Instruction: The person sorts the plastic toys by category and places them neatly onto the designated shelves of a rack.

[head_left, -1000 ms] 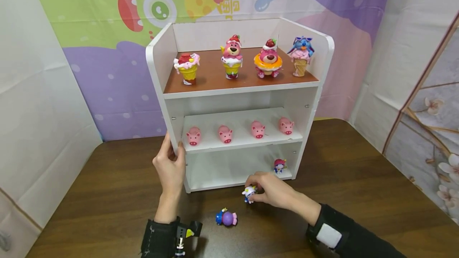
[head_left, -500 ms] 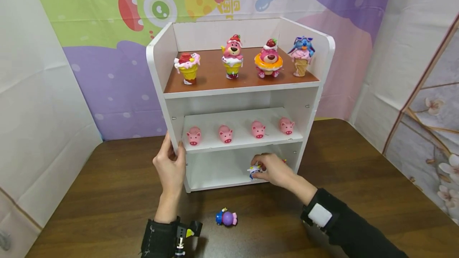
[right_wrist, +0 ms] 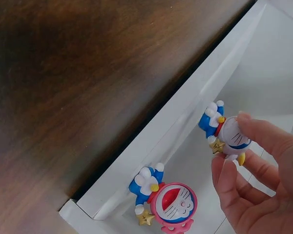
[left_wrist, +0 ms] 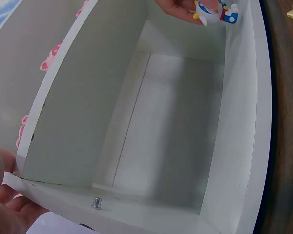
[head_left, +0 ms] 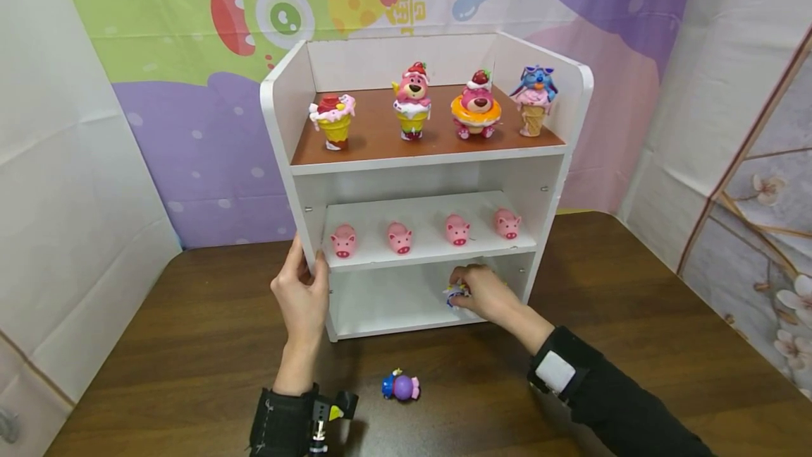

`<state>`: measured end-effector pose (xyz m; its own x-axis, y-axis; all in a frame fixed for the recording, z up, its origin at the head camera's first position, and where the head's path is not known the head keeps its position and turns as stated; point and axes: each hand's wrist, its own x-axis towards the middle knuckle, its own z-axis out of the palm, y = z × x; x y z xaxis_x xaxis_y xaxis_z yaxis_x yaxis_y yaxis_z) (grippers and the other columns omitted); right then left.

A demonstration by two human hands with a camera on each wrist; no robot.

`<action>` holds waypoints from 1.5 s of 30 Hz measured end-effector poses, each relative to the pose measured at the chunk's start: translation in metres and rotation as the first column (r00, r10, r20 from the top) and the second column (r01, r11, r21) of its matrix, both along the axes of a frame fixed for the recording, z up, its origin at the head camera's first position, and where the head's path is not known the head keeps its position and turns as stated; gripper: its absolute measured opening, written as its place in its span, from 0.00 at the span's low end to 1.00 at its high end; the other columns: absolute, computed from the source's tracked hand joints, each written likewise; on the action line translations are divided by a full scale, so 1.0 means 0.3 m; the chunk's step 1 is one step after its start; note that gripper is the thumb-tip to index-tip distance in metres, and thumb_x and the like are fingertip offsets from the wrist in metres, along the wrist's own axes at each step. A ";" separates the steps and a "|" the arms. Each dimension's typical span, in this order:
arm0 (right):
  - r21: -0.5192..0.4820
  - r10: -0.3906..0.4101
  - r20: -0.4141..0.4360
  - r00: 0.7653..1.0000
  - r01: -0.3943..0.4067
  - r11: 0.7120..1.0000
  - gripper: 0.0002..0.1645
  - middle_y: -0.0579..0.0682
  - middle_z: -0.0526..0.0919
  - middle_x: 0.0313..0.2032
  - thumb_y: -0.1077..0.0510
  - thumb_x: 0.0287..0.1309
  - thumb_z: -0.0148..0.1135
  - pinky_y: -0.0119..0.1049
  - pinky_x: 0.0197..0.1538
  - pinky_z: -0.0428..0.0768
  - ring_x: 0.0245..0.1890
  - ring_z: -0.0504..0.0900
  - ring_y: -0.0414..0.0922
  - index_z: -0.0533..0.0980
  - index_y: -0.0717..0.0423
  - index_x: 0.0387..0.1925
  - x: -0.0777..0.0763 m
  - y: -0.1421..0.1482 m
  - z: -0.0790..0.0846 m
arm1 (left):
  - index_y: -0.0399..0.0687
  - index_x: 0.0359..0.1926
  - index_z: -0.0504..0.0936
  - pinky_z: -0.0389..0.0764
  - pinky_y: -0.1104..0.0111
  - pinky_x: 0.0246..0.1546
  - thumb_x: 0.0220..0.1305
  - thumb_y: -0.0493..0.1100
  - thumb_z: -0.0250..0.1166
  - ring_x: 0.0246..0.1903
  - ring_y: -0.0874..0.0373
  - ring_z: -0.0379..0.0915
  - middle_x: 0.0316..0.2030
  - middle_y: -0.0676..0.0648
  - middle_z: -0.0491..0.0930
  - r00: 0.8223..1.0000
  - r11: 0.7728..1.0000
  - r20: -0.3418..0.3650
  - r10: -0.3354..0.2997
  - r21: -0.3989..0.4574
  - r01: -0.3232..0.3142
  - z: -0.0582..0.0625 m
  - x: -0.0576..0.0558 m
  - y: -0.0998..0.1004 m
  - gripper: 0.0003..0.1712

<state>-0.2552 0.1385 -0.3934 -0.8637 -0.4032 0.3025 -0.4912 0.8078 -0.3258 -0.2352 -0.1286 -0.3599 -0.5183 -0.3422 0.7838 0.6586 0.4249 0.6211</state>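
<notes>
My right hand [head_left: 488, 296] pinches a small Doraemon figurine [right_wrist: 233, 134] with a white hood and a gold star, between thumb and fingers. It stands upright low over the bottom board of a white shelf unit [head_left: 428, 159]. Beside it on that board is a pink-hooded Doraemon figurine [right_wrist: 175, 202], mostly hidden behind the hand in the head view. My left hand [head_left: 303, 298] grips the unit's left side panel, thumb at the front edge and fingers round the outside. On the table in front lies a blue figurine with a purple ball-like part [head_left: 401, 386].
Several pink toy pigs [head_left: 399, 238] line the middle shelf. Ice-cream figurines, among them a bear on a yellow cone [head_left: 411, 101], stand along the brown top. A printed cloth [head_left: 209, 154] hangs behind the wooden table [head_left: 209, 344].
My right hand has lifted the white-hooded Doraemon figurine from in front of the unit, carrying it forward and slightly right into the bottom compartment. My left hand has stayed put.
</notes>
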 end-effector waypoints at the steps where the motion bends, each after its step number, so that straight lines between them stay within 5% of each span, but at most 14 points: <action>1: 0.006 -0.009 -0.006 1.000 0.009 1.000 0.14 0.46 0.76 0.23 0.58 0.38 0.71 0.32 0.27 0.72 0.25 0.72 0.40 0.76 0.58 0.29 -0.001 -0.001 -0.002 | 0.39 0.52 0.74 0.75 0.81 0.24 0.51 0.24 0.57 0.30 0.48 0.77 0.37 0.35 0.79 1.000 1.000 0.001 0.000 0.000 0.000 0.000 0.000 0.000 0.25; 23: 0.095 -0.159 0.053 0.986 0.154 0.984 0.18 0.52 0.77 0.29 0.57 0.40 0.69 0.38 0.29 0.76 0.30 0.75 0.45 0.77 0.60 0.36 0.005 -0.017 -0.001 | 0.38 0.52 0.75 0.75 0.81 0.26 0.51 0.24 0.56 0.31 0.48 0.77 0.37 0.35 0.79 1.000 1.000 -0.001 -0.008 0.004 0.008 0.005 0.001 0.000 0.25; 31: 0.102 -0.209 -0.034 0.977 0.212 0.972 0.17 0.54 0.78 0.29 0.57 0.41 0.68 0.40 0.25 0.76 0.27 0.76 0.46 0.78 0.61 0.36 0.054 -0.035 0.033 | 0.40 0.52 0.75 0.74 0.82 0.25 0.50 0.23 0.56 0.31 0.48 0.77 0.38 0.36 0.79 1.000 1.000 0.000 -0.002 -0.001 0.002 0.004 0.003 0.000 0.26; 38: 0.013 -0.022 -0.065 0.998 0.023 1.000 0.13 0.52 0.79 0.29 0.58 0.41 0.68 0.37 0.30 0.77 0.29 0.77 0.44 0.78 0.59 0.31 0.128 -0.077 0.042 | 0.41 0.53 0.74 0.75 0.82 0.25 0.50 0.23 0.56 0.31 0.48 0.77 0.38 0.36 0.79 1.000 1.000 0.002 0.000 0.000 0.000 0.003 0.002 -0.002 0.27; 45: -0.046 0.205 0.023 0.978 -0.204 0.978 0.09 0.49 0.79 0.26 0.58 0.44 0.67 0.30 0.29 0.75 0.27 0.76 0.42 0.77 0.59 0.28 0.188 -0.113 0.012 | 0.40 0.53 0.74 0.75 0.82 0.25 0.50 0.24 0.56 0.31 0.48 0.77 0.38 0.35 0.79 1.000 1.000 0.007 0.000 -0.003 0.000 -0.001 -0.003 -0.002 0.26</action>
